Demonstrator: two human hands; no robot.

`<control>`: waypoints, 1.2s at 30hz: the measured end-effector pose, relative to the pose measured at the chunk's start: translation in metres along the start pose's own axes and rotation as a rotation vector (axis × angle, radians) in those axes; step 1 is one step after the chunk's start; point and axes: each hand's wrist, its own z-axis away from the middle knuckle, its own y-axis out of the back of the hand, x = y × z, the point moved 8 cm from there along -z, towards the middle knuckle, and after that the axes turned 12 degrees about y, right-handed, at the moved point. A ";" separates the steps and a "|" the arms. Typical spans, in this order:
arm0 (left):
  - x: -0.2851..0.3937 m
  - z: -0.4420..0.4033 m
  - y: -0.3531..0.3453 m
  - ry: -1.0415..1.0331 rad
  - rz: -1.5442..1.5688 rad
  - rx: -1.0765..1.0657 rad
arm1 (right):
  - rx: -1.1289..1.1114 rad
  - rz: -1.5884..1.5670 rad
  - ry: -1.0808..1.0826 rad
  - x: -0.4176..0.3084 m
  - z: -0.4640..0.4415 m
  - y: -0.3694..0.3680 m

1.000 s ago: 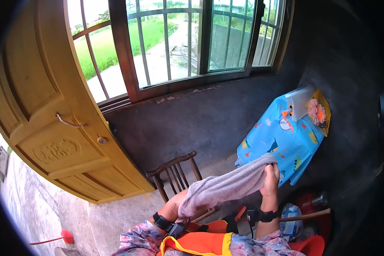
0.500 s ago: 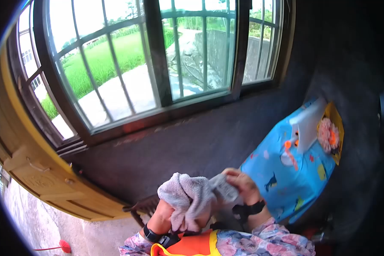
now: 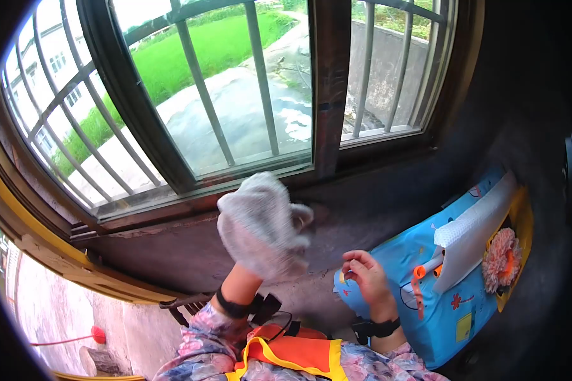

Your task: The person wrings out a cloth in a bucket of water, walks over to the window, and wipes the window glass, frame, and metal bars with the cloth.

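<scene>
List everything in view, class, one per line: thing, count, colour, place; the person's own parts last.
Cloth: one, pale grey, centre
Window: one, dark brown frame, top
Field: one, green, outside
Wall: one, dark, below window
Door: one, yellow, far left
Chair: one, dark brown, lower left
Red-ended stick: one, red, lower left
Wooden block: one, brown, below stick
Cover: one, patterned blue, right
Sheet: one, white, on cover
Orange pieces: several, orange, beside sheet
Flower: one, pink, far right
Backing: one, yellow, behind flower
Apron: one, orange and yellow, bottom
Sleeves: two, multicoloured floral, bottom
Wristbands: two, black, wrists
Left hand: one, hidden by cloth, centre
Right hand: one, bare, in front of cover
</scene>
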 end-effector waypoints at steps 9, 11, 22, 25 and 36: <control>-0.069 -0.002 -0.143 0.187 -0.266 -0.379 | -0.071 0.357 0.685 -0.156 -0.071 -0.078; -0.065 -0.011 -0.134 0.165 -0.236 -0.318 | -0.061 0.517 0.879 -0.178 -0.088 -0.102; -0.109 0.017 -0.090 0.089 -0.046 -0.160 | 0.186 1.382 1.840 -0.181 -0.140 -0.157; -0.147 0.041 -0.060 0.149 -0.079 -0.154 | 0.156 1.336 1.880 -0.177 -0.142 -0.154; -0.401 0.235 0.115 0.719 -0.171 0.368 | 0.242 1.319 1.901 -0.174 -0.146 -0.141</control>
